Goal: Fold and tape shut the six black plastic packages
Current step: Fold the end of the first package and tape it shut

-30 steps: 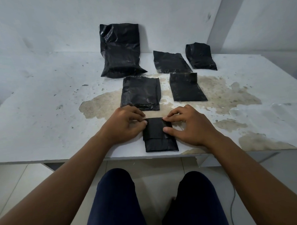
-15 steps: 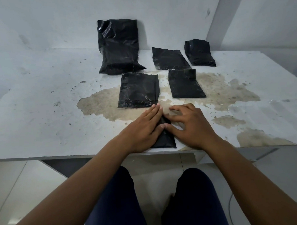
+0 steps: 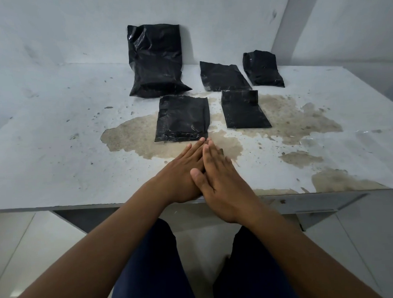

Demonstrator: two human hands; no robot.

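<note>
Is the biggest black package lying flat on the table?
No, the biggest black package stands leaning against the wall at the far side of the table.

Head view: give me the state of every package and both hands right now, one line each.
Large package: propped against the wall.
Back middle package: flat.
Back right package: flat.
Front left package: flat.
Front right package: flat.
Sixth package: hidden under the hands.
Left hand: flat, pressing down.
Right hand: flat, overlapping the left hand.

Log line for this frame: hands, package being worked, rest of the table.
left hand flat, palm down | right hand overlapping it | sixth package hidden beneath | five black plastic packages beyond on stained white table
</note>
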